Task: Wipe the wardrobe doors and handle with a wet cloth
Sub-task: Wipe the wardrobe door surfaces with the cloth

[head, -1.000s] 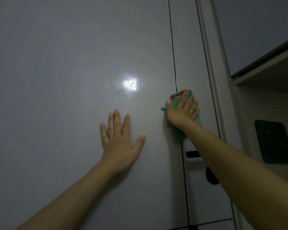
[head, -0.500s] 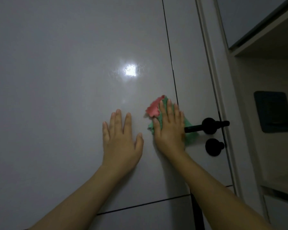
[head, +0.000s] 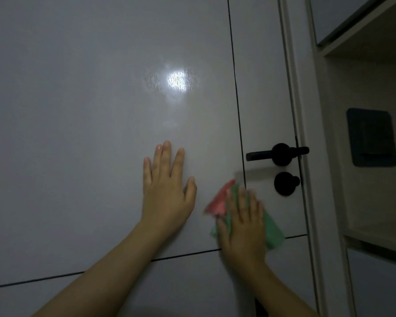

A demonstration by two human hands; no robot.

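A tall, pale grey wardrobe door (head: 101, 133) fills most of the scene, glossy enough to throw back a round spot of light near its upper middle. Faint streaks around that spot look like moisture, so the panel is probably slick to the touch and will let a damp rag glide easily. A thin dark seam runs down to its right, dividing it from a narrower door (head: 263, 88).

On the narrow door sits a black lever handle (head: 277, 154), with a round black knob (head: 285, 183) just below it. Both are rigid metal-looking fittings and appear untouched by the rag now; the lever would best be wrapped in cloth and rubbed along its length.

To the far right is an open recess with a dark rectangular panel (head: 372, 137) on its wall.

The left hand (head: 167, 191) lies flat on the wide door, fingers straight and spread, bracing and holding nothing.

The right hand (head: 244, 220) presses the cloth (head: 273, 234) against the doors over the seam, below and left of the handle. Its grip is an open palm with straight fingers on top, though motion blur softens the fingertips. The cloth is green with a red patch, small, soft, limp and light, bunching under the palm; flat pressure controls it better than a pinch.
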